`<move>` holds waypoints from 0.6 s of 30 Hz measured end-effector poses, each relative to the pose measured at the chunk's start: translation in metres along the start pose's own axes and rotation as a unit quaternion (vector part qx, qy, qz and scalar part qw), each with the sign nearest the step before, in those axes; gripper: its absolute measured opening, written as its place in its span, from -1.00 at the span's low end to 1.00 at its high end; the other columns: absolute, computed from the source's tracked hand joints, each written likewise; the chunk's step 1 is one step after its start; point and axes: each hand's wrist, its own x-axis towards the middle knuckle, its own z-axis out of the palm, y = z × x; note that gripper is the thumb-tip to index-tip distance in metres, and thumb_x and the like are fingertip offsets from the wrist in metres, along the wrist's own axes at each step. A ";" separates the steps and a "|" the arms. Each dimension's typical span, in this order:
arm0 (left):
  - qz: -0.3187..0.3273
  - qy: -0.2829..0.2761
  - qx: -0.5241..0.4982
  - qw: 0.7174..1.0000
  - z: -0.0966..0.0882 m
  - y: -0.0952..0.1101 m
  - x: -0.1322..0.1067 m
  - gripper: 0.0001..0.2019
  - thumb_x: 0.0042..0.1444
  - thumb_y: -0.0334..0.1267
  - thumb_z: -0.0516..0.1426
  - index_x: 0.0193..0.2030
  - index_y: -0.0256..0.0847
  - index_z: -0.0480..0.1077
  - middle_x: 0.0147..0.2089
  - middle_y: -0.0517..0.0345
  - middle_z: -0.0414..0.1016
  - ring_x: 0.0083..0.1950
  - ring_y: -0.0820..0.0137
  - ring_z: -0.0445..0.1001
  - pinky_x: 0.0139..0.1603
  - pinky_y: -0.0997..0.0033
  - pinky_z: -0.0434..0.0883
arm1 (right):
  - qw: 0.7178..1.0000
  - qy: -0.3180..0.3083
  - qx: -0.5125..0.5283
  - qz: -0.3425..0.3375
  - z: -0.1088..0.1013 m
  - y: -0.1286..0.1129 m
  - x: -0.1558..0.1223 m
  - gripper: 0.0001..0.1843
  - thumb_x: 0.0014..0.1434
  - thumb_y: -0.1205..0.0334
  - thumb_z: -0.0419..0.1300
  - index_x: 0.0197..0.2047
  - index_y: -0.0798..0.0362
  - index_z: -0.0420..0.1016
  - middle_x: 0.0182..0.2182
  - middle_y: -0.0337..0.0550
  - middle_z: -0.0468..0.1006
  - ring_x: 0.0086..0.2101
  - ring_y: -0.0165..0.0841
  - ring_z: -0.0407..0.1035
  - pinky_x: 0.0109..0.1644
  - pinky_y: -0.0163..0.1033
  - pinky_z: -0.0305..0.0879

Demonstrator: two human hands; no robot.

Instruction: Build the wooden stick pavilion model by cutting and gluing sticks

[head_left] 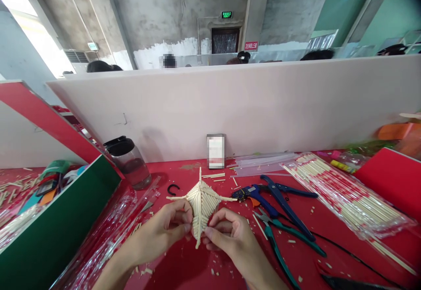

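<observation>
A small diamond-shaped piece built of thin pale wooden sticks (201,200) is held upright over the red table (184,263). My left hand (166,228) pinches its lower left side with fingers closed. My right hand (226,233) grips its lower right edge, fingers curled around the sticks. Both hands meet at the piece's bottom point.
A blue glue gun (253,193), blue cutters (283,198) and teal pliers (279,246) lie to the right. Packs of sticks (342,193) lie farther right. A dark-lidded jar (126,160), a green-sided box (55,228) and a small black ring (173,188) are on the left. A pale partition (230,105) stands behind.
</observation>
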 end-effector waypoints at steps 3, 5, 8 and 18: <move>-0.005 0.005 0.021 1.000 -0.001 0.000 -0.001 -0.88 0.34 -0.29 0.16 -0.23 -0.15 0.29 -0.29 0.20 0.50 -0.22 0.33 0.51 -0.16 0.31 0.38 | 1.000 0.008 -0.002 0.004 -0.001 0.004 0.002 -0.49 -0.13 -0.14 0.57 -0.39 0.01 0.46 -0.50 -0.20 0.67 -0.40 -0.26 0.62 -0.29 -0.25 0.54; -0.007 0.005 0.029 1.000 -0.001 0.000 -0.001 -0.89 0.34 -0.30 0.15 -0.22 -0.15 0.29 -0.29 0.19 0.51 -0.21 0.32 0.51 -0.14 0.30 0.38 | 1.000 0.009 -0.005 0.004 -0.001 0.005 0.002 -0.49 -0.14 -0.15 0.58 -0.40 0.01 0.47 -0.52 -0.20 0.66 -0.43 -0.27 0.61 -0.30 -0.25 0.54; -0.006 0.005 0.034 0.999 0.000 0.001 -0.001 -0.91 0.33 -0.32 0.14 -0.22 -0.15 0.29 -0.28 0.19 0.51 -0.21 0.31 0.52 -0.13 0.29 0.39 | 1.000 0.008 -0.005 0.001 -0.001 0.004 0.001 -0.49 -0.14 -0.14 0.57 -0.39 0.02 0.47 -0.52 -0.21 0.66 -0.46 -0.31 0.59 -0.31 -0.27 0.52; -0.026 0.072 0.224 0.972 -0.008 0.022 -0.014 -0.88 0.39 -0.18 0.09 -0.18 -0.12 0.38 -0.27 0.19 0.54 -0.26 0.34 0.45 -0.23 0.39 0.33 | 1.000 -0.009 -0.029 -0.009 -0.014 -0.018 -0.006 -0.55 -0.07 -0.04 0.57 -0.36 0.05 0.48 -0.48 -0.21 0.65 -0.43 -0.35 0.57 -0.29 -0.32 0.45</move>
